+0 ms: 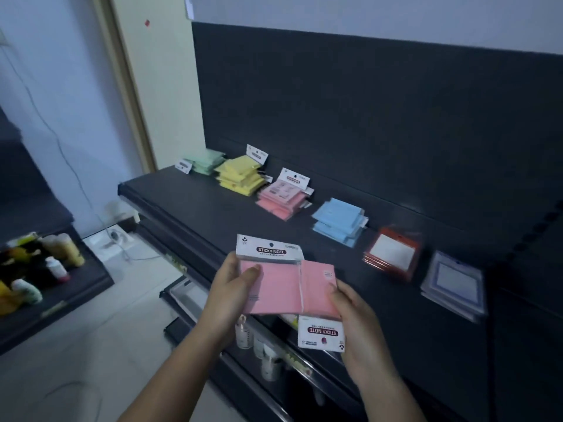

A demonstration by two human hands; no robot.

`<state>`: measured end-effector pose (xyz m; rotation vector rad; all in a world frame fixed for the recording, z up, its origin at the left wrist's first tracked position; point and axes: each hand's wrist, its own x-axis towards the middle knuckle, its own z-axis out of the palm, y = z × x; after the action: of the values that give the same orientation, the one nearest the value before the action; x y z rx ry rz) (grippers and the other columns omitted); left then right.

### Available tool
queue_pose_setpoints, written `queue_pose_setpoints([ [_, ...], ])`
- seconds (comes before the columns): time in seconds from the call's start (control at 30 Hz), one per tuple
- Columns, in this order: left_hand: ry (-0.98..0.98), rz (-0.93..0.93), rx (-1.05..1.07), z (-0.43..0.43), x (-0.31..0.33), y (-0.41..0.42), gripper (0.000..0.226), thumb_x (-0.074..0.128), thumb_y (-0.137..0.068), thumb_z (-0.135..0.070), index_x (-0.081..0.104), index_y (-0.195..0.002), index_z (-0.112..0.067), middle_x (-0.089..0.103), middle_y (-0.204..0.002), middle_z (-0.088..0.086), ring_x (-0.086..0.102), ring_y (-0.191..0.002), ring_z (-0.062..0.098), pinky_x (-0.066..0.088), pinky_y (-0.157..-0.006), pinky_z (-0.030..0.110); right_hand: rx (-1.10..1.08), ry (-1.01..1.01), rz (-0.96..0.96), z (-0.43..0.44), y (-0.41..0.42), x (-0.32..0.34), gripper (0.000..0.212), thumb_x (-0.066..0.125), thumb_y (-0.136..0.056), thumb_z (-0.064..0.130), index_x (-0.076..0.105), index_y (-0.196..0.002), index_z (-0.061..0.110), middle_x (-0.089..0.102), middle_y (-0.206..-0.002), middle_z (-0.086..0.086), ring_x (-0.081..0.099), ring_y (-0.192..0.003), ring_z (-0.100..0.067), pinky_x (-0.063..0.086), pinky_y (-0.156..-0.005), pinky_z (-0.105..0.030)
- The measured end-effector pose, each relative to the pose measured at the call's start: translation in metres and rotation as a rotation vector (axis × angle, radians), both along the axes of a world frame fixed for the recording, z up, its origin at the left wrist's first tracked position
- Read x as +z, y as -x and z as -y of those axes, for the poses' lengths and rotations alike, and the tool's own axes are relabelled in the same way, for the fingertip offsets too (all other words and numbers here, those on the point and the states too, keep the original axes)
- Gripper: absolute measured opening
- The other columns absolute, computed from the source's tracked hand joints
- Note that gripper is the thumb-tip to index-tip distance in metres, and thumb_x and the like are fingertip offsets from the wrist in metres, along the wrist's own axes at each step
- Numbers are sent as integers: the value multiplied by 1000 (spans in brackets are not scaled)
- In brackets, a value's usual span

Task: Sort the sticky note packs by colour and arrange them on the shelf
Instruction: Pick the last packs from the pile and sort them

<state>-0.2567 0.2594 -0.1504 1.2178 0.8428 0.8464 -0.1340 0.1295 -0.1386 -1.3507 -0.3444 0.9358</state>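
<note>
Over the front edge of the shelf (198,208), the left hand (233,289) grips one upright pink pack (274,293), thumb curled onto its face, and the right hand (361,327) grips a second, inverted pink pack (318,287), the two touching side by side. Behind them six piles sit in a row on the shelf, nearest to farthest: blue-bordered pile (454,284), orange-bordered pile (393,252), blue pile (339,222), pink pile (281,197), yellow pile (240,175), green pile (207,161).

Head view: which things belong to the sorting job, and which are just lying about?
Job: upright pink pack, left hand; upside-down pink pack, right hand; green stack, yellow stack, pink stack, blue stack; shelf.
Lying about: bottles; cable.
</note>
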Motion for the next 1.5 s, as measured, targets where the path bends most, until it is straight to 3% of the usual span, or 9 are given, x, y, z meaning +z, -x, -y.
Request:
queue_pose_setpoints([
  [0.2, 12, 10, -70, -51, -5, 6, 23, 44, -92, -6, 59, -102, -21, 72, -84, -5, 65, -64, 7, 48, -51, 19, 177, 7, 139, -48, 1, 12, 41, 36, -89, 5, 69, -100, 27, 73, -84, -10, 67, -62, -18, 50, -45, -24],
  [0.53, -74, 44, -272, -173, 4, -73, 41, 38, -92, 4, 59, -107, -28, 70, -102, -1, 67, -84, 14, 53, -62, 29, -16, 12, 258, -157, -58, 1, 42, 49, -86, -5, 66, -103, 30, 74, -83, 4, 68, -63, -11, 48, -49, -17],
  [0.77, -227, -43, -259, -241, 14, -137, 30, 46, -92, 5, 51, -107, -20, 66, -86, -2, 65, -64, 7, 51, -49, 22, -167, -21, 468, -231, -98, -4, 53, 58, -82, -4, 52, -120, 33, 67, -94, 8, 66, -77, -2, 48, -58, -12],
  [0.87, -265, -111, -232, -258, 6, -157, 40, 51, -88, 8, 46, -111, -24, 65, -99, 1, 65, -82, 14, 56, -67, 31, -171, 64, 573, -258, -108, -13, 53, 60, -82, -2, 50, -128, 23, 64, -99, 6, 64, -87, -7, 48, -67, -12],
  [1.0, -488, -313, -77, -273, -10, -169, 26, 63, -83, 1, 53, -104, -11, 52, -81, -15, 54, -70, -2, 44, -56, 10, -169, 290, 884, -281, -117, -26, 48, 61, -85, 9, 52, -131, 19, 58, -107, -2, 53, -102, -18, 38, -79, -17],
  [1.1, -649, -393, -78, -278, -21, -172, 10, 65, -83, -8, 57, -89, -4, 54, -75, 0, 50, -69, 13, 40, -62, 26, -205, 415, 1034, -288, -115, -34, 45, 61, -86, 11, 54, -130, 16, 48, -110, -6, 43, -106, -21, 30, -89, -18],
  [1.17, -671, -384, -159, -281, -24, -172, 9, 58, -88, -9, 60, -95, -3, 60, -82, 10, 53, -77, 28, 43, -68, 36, -236, 435, 1042, -291, -111, -37, 45, 60, -87, 10, 53, -131, 16, 44, -111, -3, 43, -106, -18, 30, -93, -17],
  [1.37, -629, -333, -328, -284, -16, -166, 33, 52, -88, -6, 51, -120, 0, 52, -121, 16, 45, -115, 31, 39, -97, 46, -333, 434, 1047, -290, -96, -34, 43, 56, -90, 13, 50, -132, 22, 44, -113, 6, 42, -105, -5, 31, -89, -10],
  [1.5, -793, -311, -326, -270, -6, -158, 35, 59, -84, -5, 53, -118, -1, 43, -133, 16, 34, -125, 30, 25, -106, 36, -409, 430, 1050, -267, -78, -27, 35, 57, -90, 12, 55, -124, 17, 48, -112, 11, 46, -102, -1, 28, -86, 3],
])
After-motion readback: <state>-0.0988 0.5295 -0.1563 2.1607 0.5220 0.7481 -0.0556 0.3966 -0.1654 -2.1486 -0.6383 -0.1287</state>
